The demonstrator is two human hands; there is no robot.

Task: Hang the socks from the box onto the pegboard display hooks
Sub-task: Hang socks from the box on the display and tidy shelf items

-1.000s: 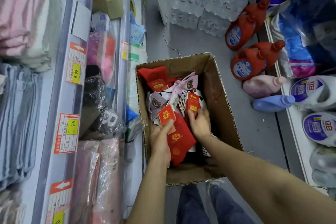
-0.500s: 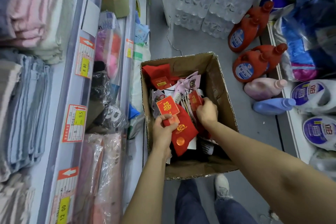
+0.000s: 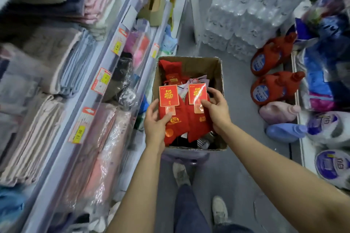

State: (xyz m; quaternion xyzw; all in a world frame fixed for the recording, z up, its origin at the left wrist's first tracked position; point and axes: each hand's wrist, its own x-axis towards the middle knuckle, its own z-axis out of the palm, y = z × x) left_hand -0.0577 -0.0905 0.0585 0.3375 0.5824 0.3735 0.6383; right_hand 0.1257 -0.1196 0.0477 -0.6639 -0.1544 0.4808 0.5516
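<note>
Left hand (image 3: 155,125) gripped one pair of red socks (image 3: 171,119), right hand (image 3: 216,108) pinched a second red pair (image 3: 198,119), side by side above the cardboard box (image 3: 217,73). Each pair carried a red header card with a gold character; more socks lay in the box.

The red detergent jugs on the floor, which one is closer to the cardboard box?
The nearer red jug, lying just right of the cardboard box beside the pink bottle. The other red jug sits farther back, by the packs of water bottles.
</note>
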